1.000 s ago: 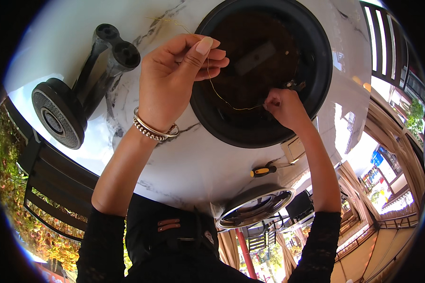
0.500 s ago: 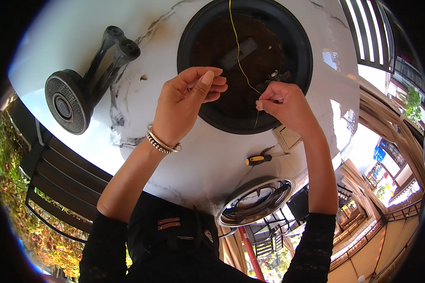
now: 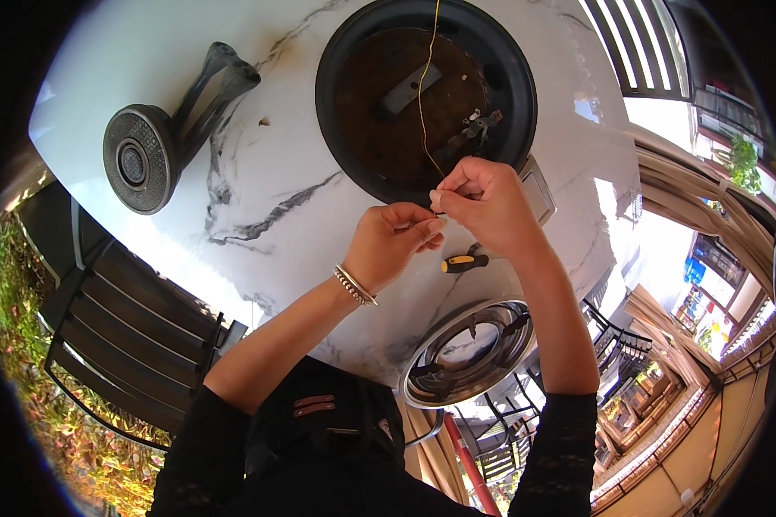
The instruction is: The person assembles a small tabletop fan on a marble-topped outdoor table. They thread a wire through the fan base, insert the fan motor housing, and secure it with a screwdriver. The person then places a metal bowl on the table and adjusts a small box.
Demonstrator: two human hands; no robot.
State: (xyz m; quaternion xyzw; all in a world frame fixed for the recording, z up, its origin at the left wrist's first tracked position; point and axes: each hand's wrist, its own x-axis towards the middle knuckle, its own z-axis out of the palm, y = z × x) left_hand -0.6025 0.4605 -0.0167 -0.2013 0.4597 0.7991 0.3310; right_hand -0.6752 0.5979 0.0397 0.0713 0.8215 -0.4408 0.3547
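Observation:
A thin yellow wire (image 3: 423, 121) comes down from the top of the view and crosses a round black pan-like shell (image 3: 332, 142) with a brown-stained floor. Its lower end is pinched between the thumb and fingers of my right hand (image 3: 483, 202), just off the shell's near rim. From the left, my left hand (image 3: 397, 243) meets it there, thumb and fingers closed at the wire's tip. The fingertips cover most of that end. Inside the shell lies a small metal and black fitting (image 3: 478, 127), near its right wall.
A black part with a round textured head (image 3: 138, 164) and two arms rests at the table's left. Near my right forearm are a yellow-and-black screwdriver (image 3: 461, 263), a shiny metal ring-shaped pan (image 3: 418, 392) and a squarish frame (image 3: 539, 194). A slatted chair (image 3: 129, 319) stands left.
My left hand has moved right and down to the wire's end and closed there. My right hand has drawn the wire nearer, off the shell's floor to its near rim.

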